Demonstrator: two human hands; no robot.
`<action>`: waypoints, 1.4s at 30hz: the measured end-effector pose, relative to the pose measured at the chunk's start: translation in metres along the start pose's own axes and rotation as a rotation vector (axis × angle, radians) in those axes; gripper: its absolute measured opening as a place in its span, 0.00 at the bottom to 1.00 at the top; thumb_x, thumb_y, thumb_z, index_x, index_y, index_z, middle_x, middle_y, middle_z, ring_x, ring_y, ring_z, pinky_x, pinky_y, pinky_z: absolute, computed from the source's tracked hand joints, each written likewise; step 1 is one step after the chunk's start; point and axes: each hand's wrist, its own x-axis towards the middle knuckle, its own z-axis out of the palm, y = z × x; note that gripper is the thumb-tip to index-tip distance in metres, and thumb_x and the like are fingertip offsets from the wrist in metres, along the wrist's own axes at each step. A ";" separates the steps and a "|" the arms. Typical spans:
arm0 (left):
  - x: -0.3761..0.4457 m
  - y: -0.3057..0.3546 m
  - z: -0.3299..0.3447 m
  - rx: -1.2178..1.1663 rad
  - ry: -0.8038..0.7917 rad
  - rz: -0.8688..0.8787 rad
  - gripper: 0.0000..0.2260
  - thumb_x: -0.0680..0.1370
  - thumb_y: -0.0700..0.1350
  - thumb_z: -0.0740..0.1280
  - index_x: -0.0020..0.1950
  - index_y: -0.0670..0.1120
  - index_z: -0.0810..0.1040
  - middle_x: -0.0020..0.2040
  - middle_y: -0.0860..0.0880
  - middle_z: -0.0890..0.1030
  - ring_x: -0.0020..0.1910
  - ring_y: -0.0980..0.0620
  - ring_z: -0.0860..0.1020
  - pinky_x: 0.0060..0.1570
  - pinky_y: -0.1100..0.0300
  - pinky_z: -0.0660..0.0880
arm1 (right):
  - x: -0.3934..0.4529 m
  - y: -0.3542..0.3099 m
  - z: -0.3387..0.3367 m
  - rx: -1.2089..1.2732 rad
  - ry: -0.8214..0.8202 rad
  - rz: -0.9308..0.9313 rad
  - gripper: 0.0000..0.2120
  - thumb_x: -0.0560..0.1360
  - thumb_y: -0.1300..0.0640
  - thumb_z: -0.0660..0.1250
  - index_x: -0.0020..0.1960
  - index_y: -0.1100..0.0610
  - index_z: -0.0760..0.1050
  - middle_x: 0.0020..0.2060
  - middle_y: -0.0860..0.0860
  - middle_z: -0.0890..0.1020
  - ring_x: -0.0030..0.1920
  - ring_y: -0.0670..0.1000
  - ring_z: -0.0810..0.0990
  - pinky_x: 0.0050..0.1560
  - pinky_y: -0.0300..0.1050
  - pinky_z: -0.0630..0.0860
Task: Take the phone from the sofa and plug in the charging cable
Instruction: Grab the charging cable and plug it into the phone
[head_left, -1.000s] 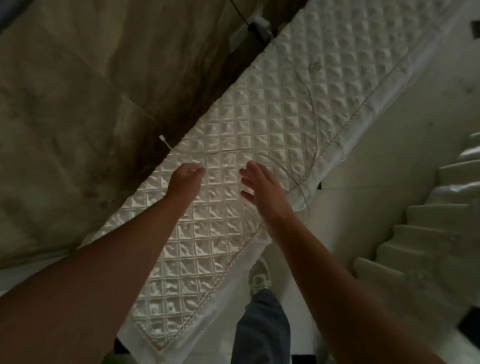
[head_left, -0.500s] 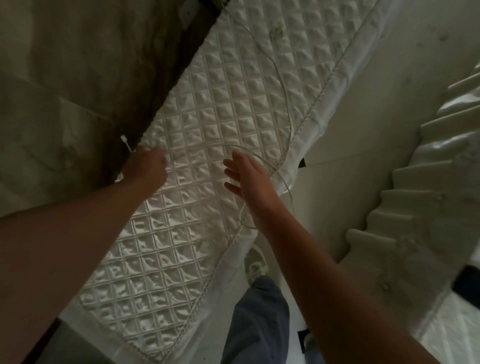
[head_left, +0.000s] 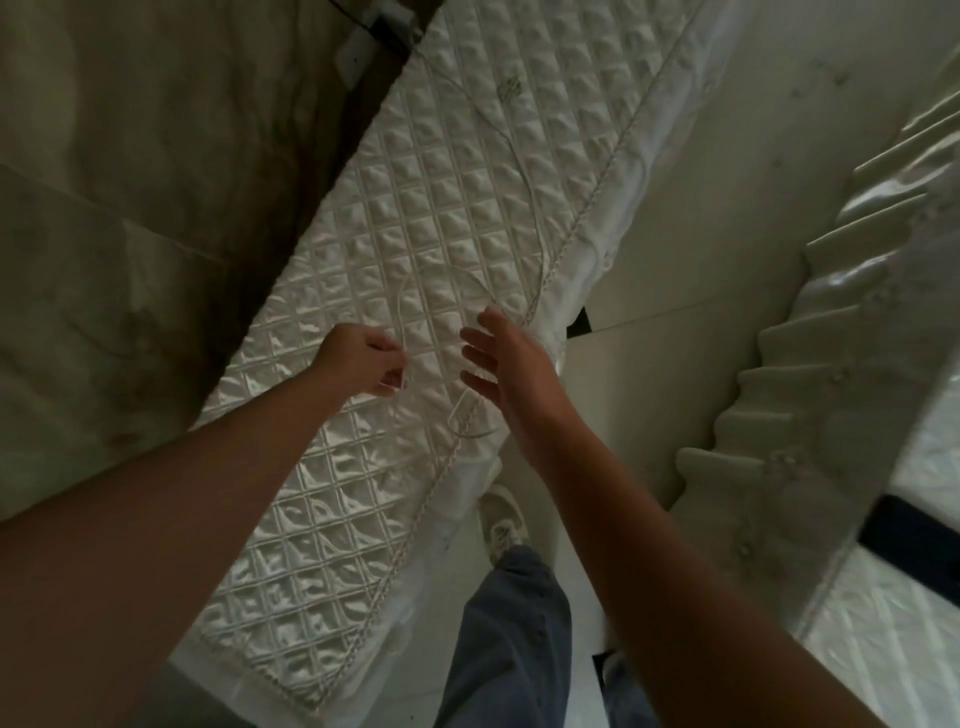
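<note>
The quilted white sofa cushion (head_left: 395, 260) fills the view, with no phone visible on it. The left hand (head_left: 363, 361), back from the cushion's edge, now pinches the thin charging cable (head_left: 524, 171). The right hand (head_left: 511, 358) hovers open alongside, empty.

Thin white cable (head_left: 524, 171) looped across quilted sofa (head_left: 415, 218)

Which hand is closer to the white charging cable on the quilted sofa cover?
Left. The left hand pinches the cable; the right hand hovers open beside its loop.
</note>
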 end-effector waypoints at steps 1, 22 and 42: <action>-0.005 0.004 0.009 -0.071 -0.014 -0.012 0.08 0.72 0.36 0.72 0.49 0.35 0.80 0.37 0.39 0.82 0.25 0.52 0.82 0.28 0.58 0.81 | -0.005 -0.001 -0.006 -0.011 0.005 -0.004 0.11 0.78 0.45 0.56 0.57 0.47 0.70 0.58 0.49 0.77 0.60 0.49 0.76 0.63 0.50 0.74; -0.138 0.096 0.282 -0.616 -0.439 -0.108 0.06 0.77 0.41 0.66 0.42 0.41 0.78 0.30 0.47 0.85 0.31 0.54 0.84 0.29 0.62 0.78 | -0.125 0.030 -0.237 0.176 0.322 0.010 0.13 0.75 0.50 0.61 0.37 0.50 0.81 0.31 0.43 0.84 0.32 0.41 0.82 0.30 0.33 0.74; -0.223 0.079 0.454 -0.313 -0.540 0.000 0.03 0.75 0.42 0.69 0.43 0.44 0.81 0.36 0.47 0.85 0.36 0.52 0.84 0.34 0.61 0.79 | -0.209 0.079 -0.387 0.095 0.631 -0.108 0.12 0.72 0.57 0.70 0.50 0.66 0.79 0.42 0.62 0.83 0.40 0.52 0.79 0.46 0.48 0.78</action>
